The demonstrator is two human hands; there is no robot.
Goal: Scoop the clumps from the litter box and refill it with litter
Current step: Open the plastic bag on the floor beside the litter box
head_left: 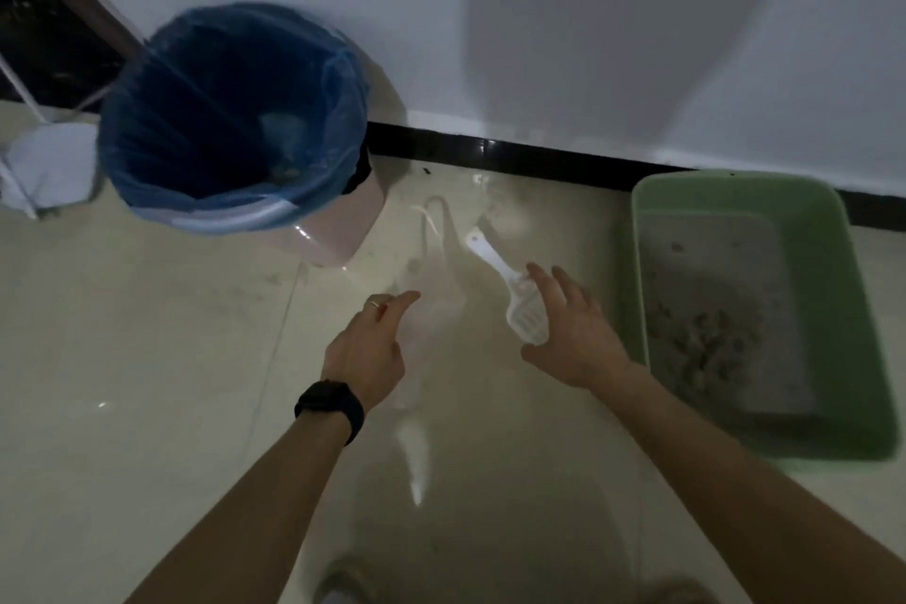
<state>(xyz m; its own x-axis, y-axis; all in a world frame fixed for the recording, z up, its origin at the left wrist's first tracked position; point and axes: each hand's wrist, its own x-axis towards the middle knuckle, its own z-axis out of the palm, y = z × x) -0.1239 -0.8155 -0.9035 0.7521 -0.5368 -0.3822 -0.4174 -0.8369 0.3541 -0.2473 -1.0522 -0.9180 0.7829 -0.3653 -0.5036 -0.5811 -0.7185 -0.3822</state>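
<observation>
The scoop lies flat on the floor just beneath the right hand. Its slotted head is under the fingertips and its handle points away past them. That hand is spread wide, fingers straight, gripping nothing; whether it touches the scoop I cannot tell. The scoop is thin white plastic, stiff and light, with a narrow flat handle and a shallow perforated bowl. The step in hand looks like picking up the tool, so scooping has not begun. The next move calls for the fingers to close round the handle rather than the head, then a swing to the hand's right. There, just beside the wrist, sits the box, a green plastic tray with rounded corners and smooth sloping walls. It holds fine grey litter with brownish lumpy clumps bunched at its nearer end. The left hand hovers apart from the scoop, loosely curled with one finger out, holding nothing (a ring and a dark watch on that arm). Beyond it stands a round pale bin lined with a thin, crinkled blue bag, where the clumps would go. The tile floor is glossy and likely slick, so the scoop may slide when nudged.
</observation>
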